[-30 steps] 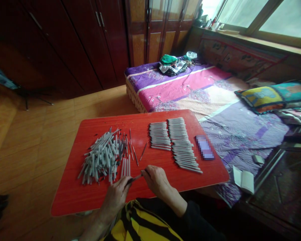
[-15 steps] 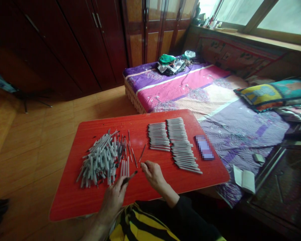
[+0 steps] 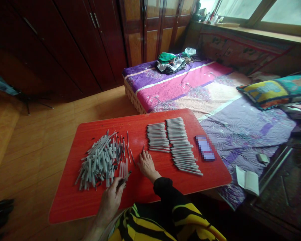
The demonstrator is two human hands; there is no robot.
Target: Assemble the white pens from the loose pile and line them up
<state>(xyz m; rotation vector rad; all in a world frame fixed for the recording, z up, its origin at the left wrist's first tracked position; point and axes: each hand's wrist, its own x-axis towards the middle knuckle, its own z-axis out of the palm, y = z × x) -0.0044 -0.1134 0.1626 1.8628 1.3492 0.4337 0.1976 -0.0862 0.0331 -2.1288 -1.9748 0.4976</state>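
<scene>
My left hand (image 3: 112,194) is closed around a pen (image 3: 124,179) with a dark end pointing up and right. My right hand (image 3: 147,165) lies palm down on the red table, fingers stretched out over a thin pen refill (image 3: 143,147); whether the fingertips pinch it is hard to see. Left of that hand, several loose refills (image 3: 128,152) lie spread out. A heap of whitish translucent pen barrels (image 3: 97,162) stands farther left, and a few pinkish tubes (image 3: 123,169) lie just beyond my left hand. Neat rows of pens (image 3: 158,137) lie to the right.
The red table (image 3: 67,201) has a purple, pixelated flat object (image 3: 205,148) by its right edge. Behind it is a bed (image 3: 180,87) with folded clothes (image 3: 171,63) and a colourful pillow (image 3: 278,90). An open notebook (image 3: 248,180) lies at the bed's near edge.
My right hand has moved forward and slightly left, its fingers now flattened over the loose refill. My left hand, still holding the pen, has shifted slightly left and down.
</scene>
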